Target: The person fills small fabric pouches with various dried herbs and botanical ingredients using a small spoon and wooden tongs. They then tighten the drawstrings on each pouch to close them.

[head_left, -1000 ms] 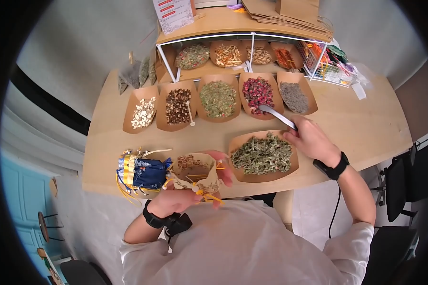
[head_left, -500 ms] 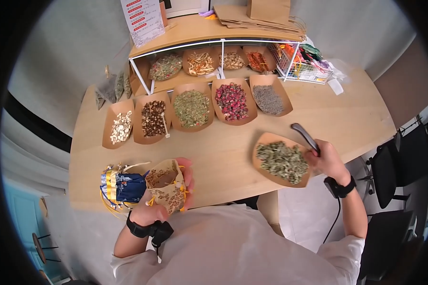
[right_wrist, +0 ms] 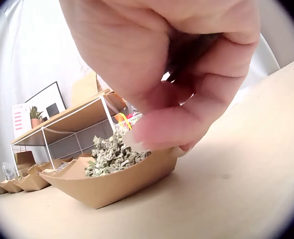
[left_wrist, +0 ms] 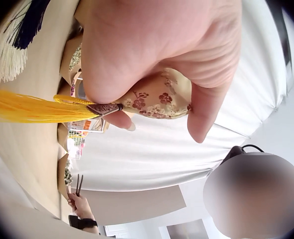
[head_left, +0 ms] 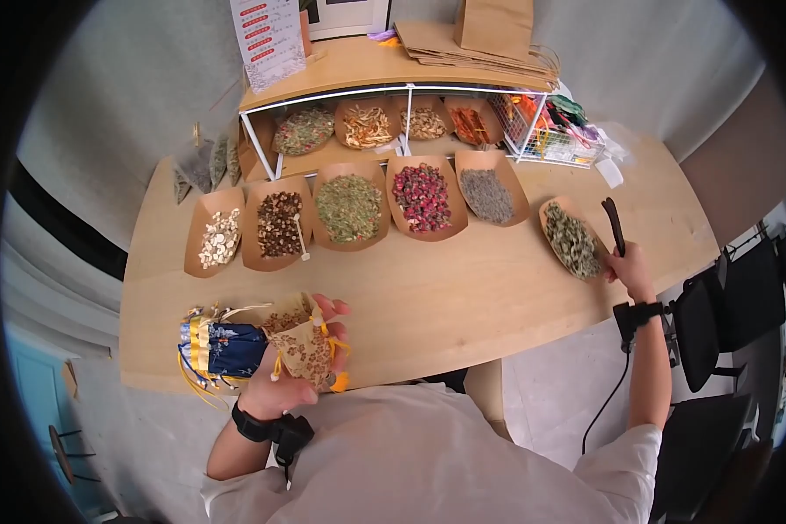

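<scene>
In the head view my left hand [head_left: 273, 395] holds a beige floral drawstring pouch [head_left: 308, 351] upright at the table's front edge. A yellow tassel [left_wrist: 42, 107] hangs from it in the left wrist view. A blue brocade pouch [head_left: 238, 348] with cords lies just left of that hand. Over at the right, my right hand [head_left: 635, 266] grips dark tongs [head_left: 616, 229], their tips pointing up and away. Its thumb and fingertips are at the rim of a brown paper tray [right_wrist: 104, 191] filled with dried grey-green leaves [right_wrist: 114, 157]; part of that rim is hidden behind the fingers.
Along the back stand paper trays of pale slices [head_left: 220, 237], dark brown pieces [head_left: 279, 223], green herbs [head_left: 349, 208], rosebuds [head_left: 422, 197] and lavender [head_left: 487, 195]. Behind them is a white-framed shelf [head_left: 393, 72] with more trays, and a wire basket [head_left: 555, 148] at its right.
The tongs have left the rosebuds tray and now point upward in my right hand. The leaf tray has moved from front centre to the far right. My left hand still holds the floral pouch.
</scene>
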Demonstrator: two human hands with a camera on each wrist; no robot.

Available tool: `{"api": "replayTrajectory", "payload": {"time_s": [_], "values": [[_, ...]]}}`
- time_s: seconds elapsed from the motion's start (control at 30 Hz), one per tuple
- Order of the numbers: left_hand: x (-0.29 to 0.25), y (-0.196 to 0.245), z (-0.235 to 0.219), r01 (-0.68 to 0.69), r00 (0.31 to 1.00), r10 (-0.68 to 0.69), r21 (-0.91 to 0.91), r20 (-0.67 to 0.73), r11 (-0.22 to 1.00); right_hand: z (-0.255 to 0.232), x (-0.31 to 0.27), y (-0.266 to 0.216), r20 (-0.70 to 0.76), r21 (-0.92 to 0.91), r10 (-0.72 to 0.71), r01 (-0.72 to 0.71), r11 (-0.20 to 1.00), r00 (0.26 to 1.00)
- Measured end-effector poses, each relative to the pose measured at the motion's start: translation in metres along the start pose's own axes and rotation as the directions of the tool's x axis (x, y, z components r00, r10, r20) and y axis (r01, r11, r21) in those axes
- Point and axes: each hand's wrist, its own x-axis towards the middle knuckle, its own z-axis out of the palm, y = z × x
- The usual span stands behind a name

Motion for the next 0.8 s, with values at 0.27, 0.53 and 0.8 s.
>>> {"api": "replayTrajectory", "payload": {"time_s": [0.27,0.53,0.8], "values": [[-0.005,-0.005,-0.001,0.024,1.0,-0.022,0.135,-0.015,0.991,0.042,0.055,-0.042,-0.001,0.13,0.015,-0.014,0.991,1.0],[-0.001,-0.006,0.004,0.142,0.99,-0.135,0.445,-0.046,0.884,0.031,0.026,-0.076,-0.108,0.023,-0.141,0.144,0.989,0.984],[0.044,-0.042,0.042,-0.089,0.966,0.243,0.774,-0.086,0.627,0.136,-0.158,-0.207,0.479,0.516,-0.535,0.27,0.813,0.696]]}}
